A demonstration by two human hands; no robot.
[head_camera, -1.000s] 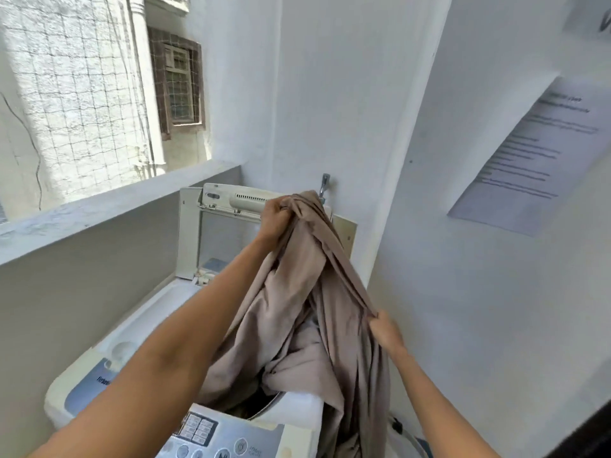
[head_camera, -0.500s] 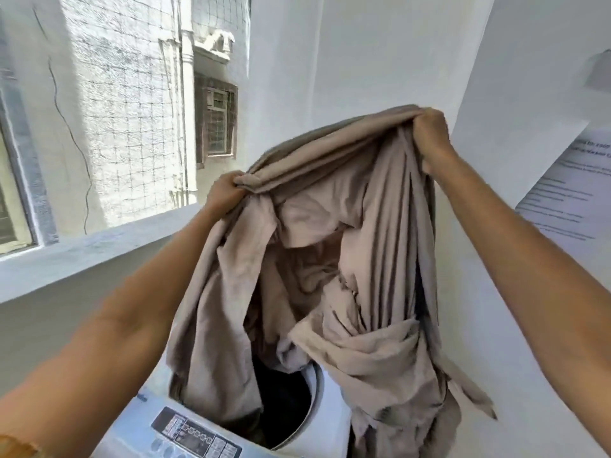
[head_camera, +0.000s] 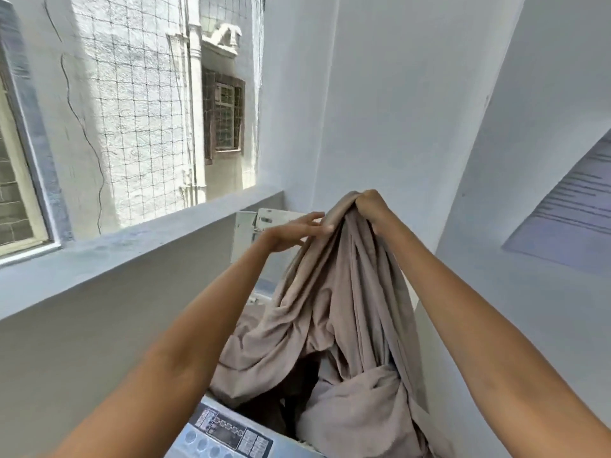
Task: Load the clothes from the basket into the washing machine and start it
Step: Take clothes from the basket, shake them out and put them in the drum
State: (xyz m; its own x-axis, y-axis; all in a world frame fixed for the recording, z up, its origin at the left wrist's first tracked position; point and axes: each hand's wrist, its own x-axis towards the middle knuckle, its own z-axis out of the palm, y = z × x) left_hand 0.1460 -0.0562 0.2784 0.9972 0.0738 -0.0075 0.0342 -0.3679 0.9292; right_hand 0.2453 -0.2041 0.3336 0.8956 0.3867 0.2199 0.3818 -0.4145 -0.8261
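right hand (head_camera: 370, 206) grips beige sheet (head_camera: 344, 312); left hand (head_camera: 294, 231) flat; pale walls (head_camera: 380, 94).

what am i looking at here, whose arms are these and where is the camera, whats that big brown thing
The camera sits on a person's head and looks forward and down, so the two bare arms reaching in from the bottom are that person's own. There is no robot here.

The big brown thing is a beige cloth, a large piece of laundry. The right hand grips its bunched top and holds it up. The left hand has its fingers straight and only touches the cloth's side.

Below is a top-loading washing machine: you see its grey button panel at the bottom and its raised lid behind the hands. The cloth's lower part hangs into the dark tub opening, some draping over the rim. On the left is a netted window opening; a printed notice hangs on the right wall.
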